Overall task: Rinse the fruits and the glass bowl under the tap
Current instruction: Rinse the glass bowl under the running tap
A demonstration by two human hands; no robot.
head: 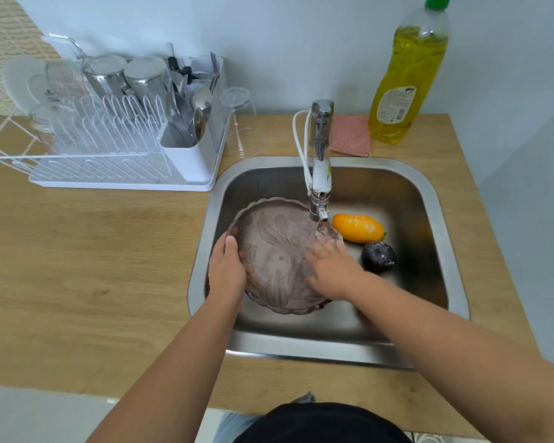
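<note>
A patterned glass bowl (277, 251) with a scalloped rim is tilted inside the steel sink (442, 238), under the tap (320, 174), where water runs onto its right part. My left hand (226, 273) grips the bowl's left rim. My right hand (330, 270) lies flat against the bowl's right side, fingers spread and blurred. An orange fruit (359, 228) and a dark purple round fruit (378, 257) lie wet on the sink floor to the right of the bowl.
A white dish rack (109, 145) with steel cups, glasses and cutlery stands on the wooden counter (93, 251) at the left. An upturned glass (242, 123) is beside it. A pink sponge (351, 135) and a yellow detergent bottle (410, 78) sit behind the sink.
</note>
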